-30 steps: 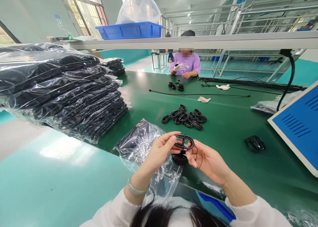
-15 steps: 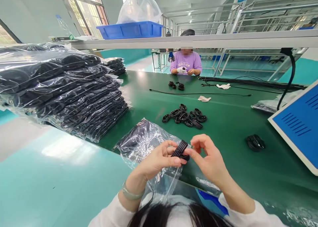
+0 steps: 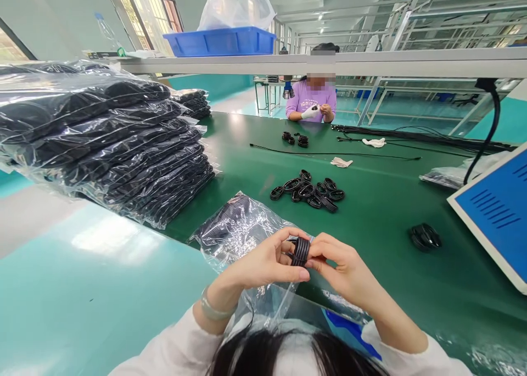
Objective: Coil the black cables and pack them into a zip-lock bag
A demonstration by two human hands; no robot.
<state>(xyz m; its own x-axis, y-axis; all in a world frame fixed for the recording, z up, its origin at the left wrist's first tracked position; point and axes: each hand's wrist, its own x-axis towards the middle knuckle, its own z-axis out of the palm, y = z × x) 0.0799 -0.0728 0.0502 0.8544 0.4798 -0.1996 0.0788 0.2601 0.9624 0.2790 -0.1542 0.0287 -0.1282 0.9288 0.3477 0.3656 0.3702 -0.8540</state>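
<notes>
My left hand (image 3: 265, 263) and my right hand (image 3: 343, 269) meet over the near edge of the green table (image 3: 379, 217). Both pinch a small coiled black cable bundle (image 3: 301, 251) held between the fingertips. Right beneath my hands lies a clear plastic bag (image 3: 239, 230) with black cables inside. Farther out on the table sits a pile of coiled black cable loops (image 3: 308, 190).
Stacks of bagged black cables (image 3: 107, 140) fill the left side. A lone black coil (image 3: 425, 236) lies to the right, near a blue and white panel (image 3: 494, 211). Across the table a person in a purple shirt (image 3: 312, 101) handles cables. A blue bin (image 3: 220, 40) sits on the overhead shelf.
The open cable loop held up a second ago has been squeezed into a tight bundle. My hands have come lower and closer together around it.
</notes>
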